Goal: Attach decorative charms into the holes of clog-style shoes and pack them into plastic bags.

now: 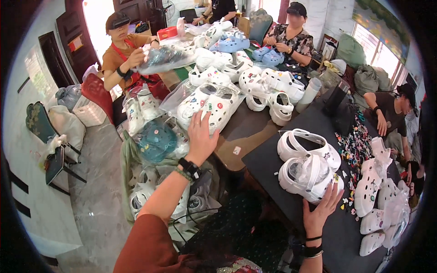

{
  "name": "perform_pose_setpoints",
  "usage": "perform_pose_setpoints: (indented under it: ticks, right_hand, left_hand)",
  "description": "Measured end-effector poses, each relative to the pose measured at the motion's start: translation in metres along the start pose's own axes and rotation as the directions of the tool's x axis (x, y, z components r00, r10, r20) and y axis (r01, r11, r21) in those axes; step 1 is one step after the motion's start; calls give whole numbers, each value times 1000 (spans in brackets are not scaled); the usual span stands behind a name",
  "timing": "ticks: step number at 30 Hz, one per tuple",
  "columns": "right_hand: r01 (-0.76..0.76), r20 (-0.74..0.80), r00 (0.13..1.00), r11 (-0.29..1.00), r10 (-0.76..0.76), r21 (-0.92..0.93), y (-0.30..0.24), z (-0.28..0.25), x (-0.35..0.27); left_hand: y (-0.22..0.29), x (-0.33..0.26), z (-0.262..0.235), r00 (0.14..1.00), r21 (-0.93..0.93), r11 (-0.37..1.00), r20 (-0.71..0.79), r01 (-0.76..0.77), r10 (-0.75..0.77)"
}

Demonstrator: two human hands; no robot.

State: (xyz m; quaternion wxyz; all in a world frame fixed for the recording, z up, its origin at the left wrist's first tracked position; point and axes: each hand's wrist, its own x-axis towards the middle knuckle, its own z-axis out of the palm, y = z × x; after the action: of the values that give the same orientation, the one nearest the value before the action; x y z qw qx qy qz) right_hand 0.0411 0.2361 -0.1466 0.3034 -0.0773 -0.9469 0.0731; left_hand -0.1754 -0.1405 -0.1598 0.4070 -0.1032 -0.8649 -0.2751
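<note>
My left hand [201,134] reaches forward with its fingers spread over a pair of white clogs [221,110] with colourful charms, which lie on clear plastic at the table's near end. Its fingertips appear to touch the toe of one clog. On the dark table at the right, my right hand [320,211] lies with fingers apart against the near white clog [306,178]. Clear plastic is stuffed inside that clog. Its mate [309,144] stands just behind it. Neither hand is wrapped around anything.
Scattered small charms [357,145] and more white clogs [368,186] lie at the right. White clogs and blue clogs [230,42] are heaped ahead. Bagged shoes [157,141] sit at my left. Co-workers sit around; one handles a plastic bag [166,59], another holds blue clogs [269,57].
</note>
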Motion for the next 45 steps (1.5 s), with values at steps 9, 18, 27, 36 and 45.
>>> perform_pose_setpoints:
  ticks: [9,18,27,36,45]
  right_hand:
    - [-26,25,999,999,27,-26,0,-1,0]
    - [-33,70,997,999,35,-32,-2,-4,0]
    - [-42,67,997,999,43,-19,-4,-6,2]
    - [-52,53,997,999,51,7,-7,-5,1]
    - [-27,118,993,993,13,119,4,-31,0]
  left_hand:
    - [-41,102,53,968,393,913,250,-110,9]
    - [-41,110,99,790,495,868,516,41,-331]
    - [-13,33,79,943,69,997,333,-41,15]
    - [2,-47,-51,989,-293,950,132,109,-73]
    - [50,-78,-151,958,-409,907,207,-97,196]
